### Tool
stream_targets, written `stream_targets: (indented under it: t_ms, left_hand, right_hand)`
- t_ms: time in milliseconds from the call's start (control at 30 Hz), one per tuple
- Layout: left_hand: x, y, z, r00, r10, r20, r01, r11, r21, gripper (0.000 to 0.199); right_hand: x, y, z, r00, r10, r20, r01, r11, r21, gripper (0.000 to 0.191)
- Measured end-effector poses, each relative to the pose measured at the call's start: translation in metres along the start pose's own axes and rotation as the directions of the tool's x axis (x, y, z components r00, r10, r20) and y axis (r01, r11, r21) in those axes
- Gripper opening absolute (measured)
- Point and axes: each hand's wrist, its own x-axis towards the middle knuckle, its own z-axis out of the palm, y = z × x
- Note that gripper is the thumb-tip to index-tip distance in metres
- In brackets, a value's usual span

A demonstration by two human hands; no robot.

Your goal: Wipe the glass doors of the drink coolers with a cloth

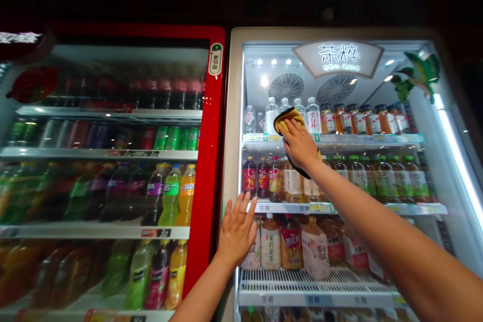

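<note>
My right hand [301, 143] holds a yellow cleaning cloth [290, 116] with a black edge against the glass door of the drinks fridge on the right. Part of the cloth is hidden under the hand and hangs below the wrist. With fingers spread, my left hand [237, 231] rests at the left side of the same door, on the pale door frame [231, 161] and the edge of the glass. Behind the glass, water bottles [313, 115] and tea bottles [358, 173] stand on lit shelves.
On the left stands a red-framed fridge [206, 161] with cans and soda bottles [187, 186] behind its glass. A lit sign [339, 58] tops the right fridge door, and a green decoration [420, 73] is near its upper right corner. Above both fridges it is dark.
</note>
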Motion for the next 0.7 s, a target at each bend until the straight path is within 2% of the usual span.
stream_targets:
  t_ms: [67,100,200,267,300,367,433,500,567,633,700]
  left_hand:
    - [0.003,0.006,-0.001,1.0,-0.018,0.008,0.018,1.0,0.006,0.072]
    - [0.005,0.009,-0.001,1.0,-0.021,0.012,0.021,1.0,0.007,0.072]
    - [0.018,0.023,0.004,1.0,0.006,0.016,-0.006,1.0,0.008,0.073]
    - [0.031,0.034,0.009,0.999,0.036,0.008,-0.036,0.999,0.004,0.074]
    - [0.037,0.04,0.011,0.999,0.045,0.002,-0.045,0.999,0.001,0.074]
    - [0.049,0.049,0.014,0.999,0.054,-0.006,-0.054,0.999,-0.007,0.075]
    - [0.057,0.057,0.015,0.999,0.049,-0.006,-0.049,0.999,-0.014,0.076]
    - [0.06,0.062,0.014,0.999,0.036,0.006,-0.036,0.999,-0.024,0.077]
    - [0.061,0.065,0.012,0.999,0.021,0.024,-0.02,0.999,-0.035,0.077]
    - [0.062,0.069,0.011,0.999,0.02,0.039,-0.018,0.999,-0.044,0.076]
    - [0.065,0.073,0.012,0.998,0.033,0.049,-0.031,0.998,-0.052,0.076]
  right_hand:
    - [-0.02,0.001,0.003,0.996,0.081,-0.04,-0.081,0.997,-0.009,0.055]
    - [-0.03,-0.005,0.006,0.998,0.062,-0.026,-0.062,0.998,-0.012,0.056]
    - [-0.041,-0.031,0.015,0.986,-0.14,0.089,0.139,0.99,0.008,0.056]
    - [-0.03,-0.038,0.015,0.962,-0.238,0.131,0.236,0.971,0.033,0.055]
    - [-0.021,-0.035,0.014,0.959,-0.249,0.132,0.246,0.969,0.037,0.055]
    - [-0.004,-0.02,0.008,0.974,-0.202,0.105,0.2,0.979,0.031,0.054]
    - [0.002,0.0,0.002,0.994,-0.091,0.06,0.09,0.996,0.018,0.054]
    - [-0.008,0.012,-0.001,0.999,0.034,0.02,-0.034,0.999,0.0,0.055]
    - [-0.026,0.013,-0.002,0.996,0.087,0.016,-0.087,0.996,-0.013,0.057]
    - [-0.04,0.005,-0.001,0.998,0.018,0.063,-0.018,1.0,-0.011,0.058]
    - [-0.04,-0.001,-0.001,0.985,-0.108,0.132,0.107,0.994,0.009,0.057]
